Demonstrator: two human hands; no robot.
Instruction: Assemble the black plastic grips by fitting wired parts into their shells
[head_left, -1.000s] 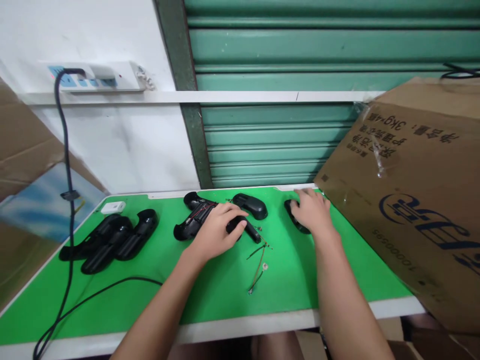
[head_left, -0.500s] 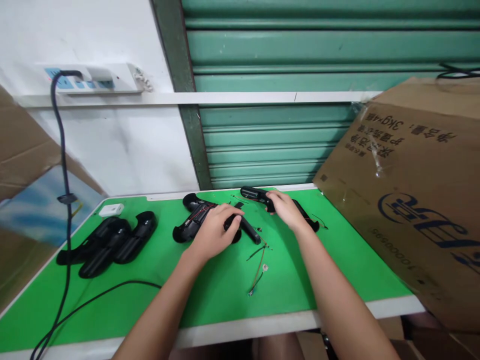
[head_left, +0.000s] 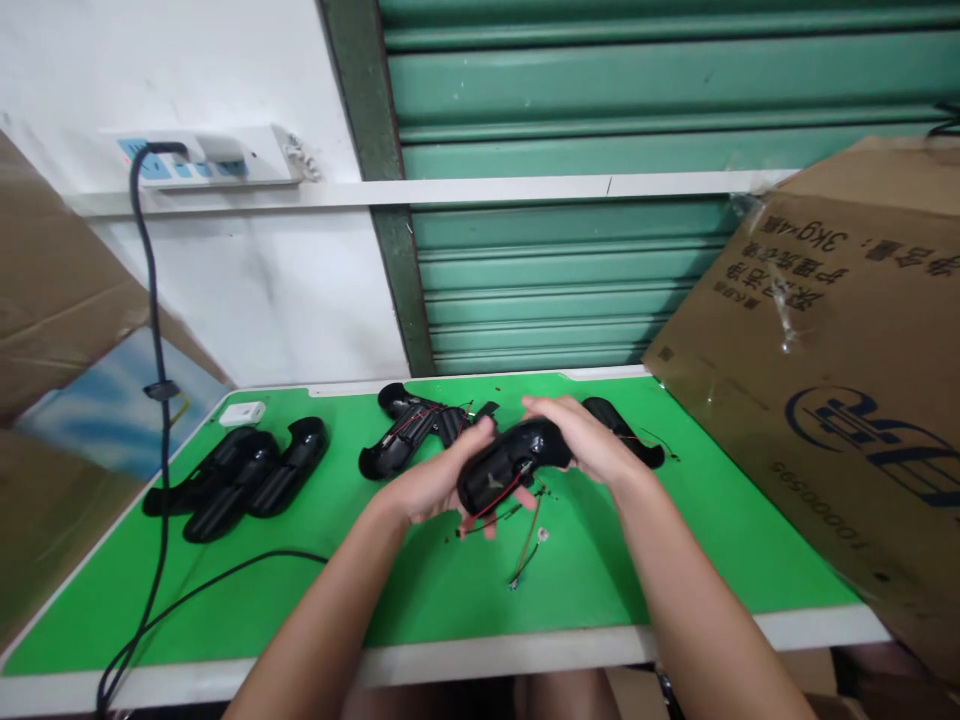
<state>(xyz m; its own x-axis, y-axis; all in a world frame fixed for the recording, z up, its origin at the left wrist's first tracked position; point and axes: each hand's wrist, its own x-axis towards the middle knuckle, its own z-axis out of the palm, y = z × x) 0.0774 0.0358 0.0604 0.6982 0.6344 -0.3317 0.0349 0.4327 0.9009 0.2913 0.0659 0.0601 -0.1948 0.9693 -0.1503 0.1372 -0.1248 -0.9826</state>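
Note:
A glossy black curved plastic shell, with a red wire running along it, is held above the mat between both hands. My left hand supports its left end, thumb on top and fingertips showing underneath. At its right end, my right hand grips the shell, its fingers partly hidden behind it. Behind my left hand lie more black shells with thin red wires. Loose thin wires with small connectors rest on the mat below the held shell.
Several black shells sit at the left beside a white block. Another wired shell lies right of my right hand. A black cable hangs from a power strip. A large cardboard box flanks the green mat.
My right hand has brought the black shell from the back of the mat toward me and turned it. My left hand has left the shells underneath it and taken hold of this one.

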